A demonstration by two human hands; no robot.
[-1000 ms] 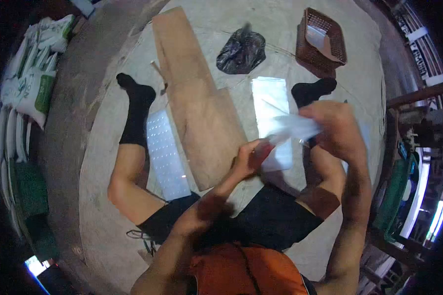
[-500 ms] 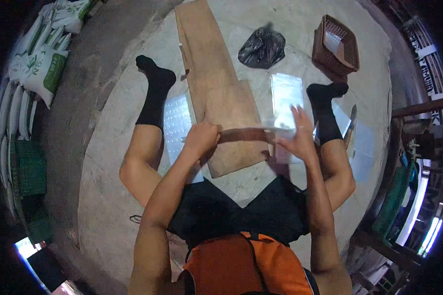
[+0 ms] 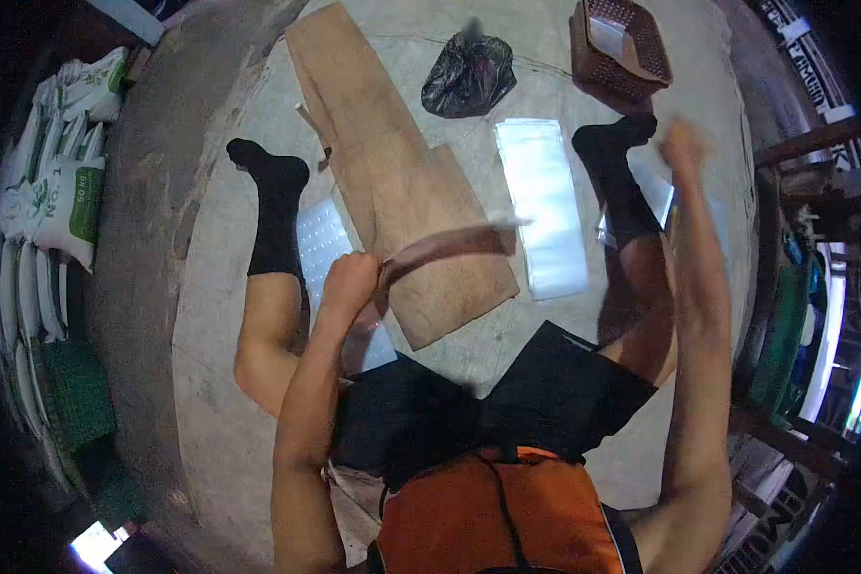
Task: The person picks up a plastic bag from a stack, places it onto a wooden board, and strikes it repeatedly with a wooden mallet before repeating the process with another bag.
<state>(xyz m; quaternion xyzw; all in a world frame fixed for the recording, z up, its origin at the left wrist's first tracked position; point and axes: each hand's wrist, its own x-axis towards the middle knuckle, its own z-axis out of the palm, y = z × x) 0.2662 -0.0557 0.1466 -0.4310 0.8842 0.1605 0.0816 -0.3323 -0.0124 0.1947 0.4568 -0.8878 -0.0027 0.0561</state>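
My left hand (image 3: pixel 352 279) is closed on one end of a thin, translucent plastic strip (image 3: pixel 450 239), perhaps a flattened bag. Blurred by motion, the strip stretches rightward above the lower part of a wooden board (image 3: pixel 373 172), and its far end is free. My right hand (image 3: pixel 684 148) is raised at the right, beside my right foot, and its fingers are too smeared to read. Between the board and my right leg lies a stack of clear plastic bags (image 3: pixel 545 210). Dotted plastic sheets (image 3: pixel 323 239) lie under and beyond my left hand.
A black plastic bag (image 3: pixel 469 77) and a brown woven basket (image 3: pixel 622 57) with something pale inside stand at the far side. More plastic sheets (image 3: pixel 652 191) lie by my right leg. White sacks (image 3: pixel 62 206) are piled at the left, and a wooden frame (image 3: pixel 804 143) stands at the right.
My right hand has left the strip's right end and swung far to the right and away. My left hand keeps its end and has shifted slightly left. The view has also shifted.
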